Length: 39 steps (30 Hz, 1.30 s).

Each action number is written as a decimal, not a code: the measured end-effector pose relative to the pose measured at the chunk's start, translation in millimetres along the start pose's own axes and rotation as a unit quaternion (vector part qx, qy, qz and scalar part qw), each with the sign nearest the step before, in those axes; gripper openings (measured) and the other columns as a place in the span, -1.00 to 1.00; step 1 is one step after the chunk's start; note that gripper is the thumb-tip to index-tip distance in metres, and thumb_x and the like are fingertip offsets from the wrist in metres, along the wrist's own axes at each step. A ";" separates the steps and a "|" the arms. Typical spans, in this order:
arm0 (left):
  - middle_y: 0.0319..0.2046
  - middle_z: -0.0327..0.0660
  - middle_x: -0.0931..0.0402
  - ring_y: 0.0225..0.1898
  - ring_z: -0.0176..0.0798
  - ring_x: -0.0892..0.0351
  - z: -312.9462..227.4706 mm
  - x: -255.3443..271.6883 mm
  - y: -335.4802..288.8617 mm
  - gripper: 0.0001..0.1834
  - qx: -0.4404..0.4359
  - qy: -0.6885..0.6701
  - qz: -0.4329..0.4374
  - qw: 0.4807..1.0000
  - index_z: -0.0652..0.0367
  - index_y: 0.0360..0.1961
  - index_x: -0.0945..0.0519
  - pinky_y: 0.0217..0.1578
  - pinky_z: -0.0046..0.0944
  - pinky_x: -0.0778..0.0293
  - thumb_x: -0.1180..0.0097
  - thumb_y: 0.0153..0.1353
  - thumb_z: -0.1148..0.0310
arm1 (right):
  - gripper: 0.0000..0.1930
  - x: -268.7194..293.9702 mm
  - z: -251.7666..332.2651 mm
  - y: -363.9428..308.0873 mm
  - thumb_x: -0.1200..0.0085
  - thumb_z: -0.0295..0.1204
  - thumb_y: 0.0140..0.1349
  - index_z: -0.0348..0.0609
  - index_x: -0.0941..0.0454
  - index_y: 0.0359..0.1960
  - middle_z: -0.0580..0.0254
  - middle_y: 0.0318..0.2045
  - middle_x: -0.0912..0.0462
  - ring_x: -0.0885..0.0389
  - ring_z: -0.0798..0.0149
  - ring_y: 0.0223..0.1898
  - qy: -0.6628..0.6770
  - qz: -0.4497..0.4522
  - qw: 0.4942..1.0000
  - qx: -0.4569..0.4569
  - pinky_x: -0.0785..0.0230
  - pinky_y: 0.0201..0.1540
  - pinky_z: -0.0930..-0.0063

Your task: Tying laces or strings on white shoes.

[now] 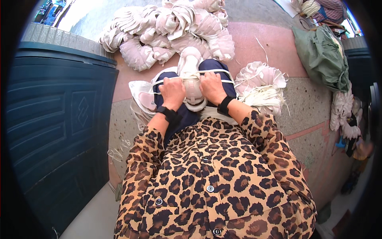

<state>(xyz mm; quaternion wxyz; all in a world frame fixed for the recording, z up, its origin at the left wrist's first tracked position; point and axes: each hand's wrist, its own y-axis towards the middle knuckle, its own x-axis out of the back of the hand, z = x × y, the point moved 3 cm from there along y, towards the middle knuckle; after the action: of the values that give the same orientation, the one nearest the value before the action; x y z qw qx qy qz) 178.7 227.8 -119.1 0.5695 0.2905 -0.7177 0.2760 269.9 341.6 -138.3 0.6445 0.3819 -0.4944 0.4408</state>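
A pale pink-and-white shoe (191, 59) stands between my knees, its length running away from me. White shoelace (215, 71) crosses it and stretches out to both sides over my dark trousers. My left hand (173, 93) is closed on the lace at the shoe's left edge. On the opposite edge, my right hand (213, 87) also grips lace, its fingers curled. The fingertips of both hands are partly hidden from above. Beside my left knee lies another pale pink-and-white shoe piece (147, 99).
A large heap of pale pink-and-white shoe uppers (171, 30) lies ahead. To the right are a smaller bundle (260, 75), loose white laces (262, 97) and a green sack (322, 55). A dark blue door (59, 103) stands left. Another person (328, 10) sits far right.
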 end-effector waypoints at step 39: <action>-0.47 -0.06 -0.45 -0.30 -0.04 -0.44 -13.2 -1.0 4.5 -0.94 -0.189 -0.005 0.037 0.981 0.28 -0.54 -0.48 -0.29 -0.14 -0.42 0.05 -0.06 0.54 | -0.80 94.1 8.4 41.4 0.08 -0.40 0.18 -0.30 -0.39 -0.51 0.19 -0.55 -0.40 -0.37 0.29 -0.45 0.535 -0.088 0.841 -0.006 -0.25 -0.39 0.45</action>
<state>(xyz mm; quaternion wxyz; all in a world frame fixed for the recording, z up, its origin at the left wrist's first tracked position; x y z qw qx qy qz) 184.2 240.6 -117.7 0.5999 0.1525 -0.7701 0.1543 239.8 365.0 -42.4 0.8469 0.1248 -0.0403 0.5153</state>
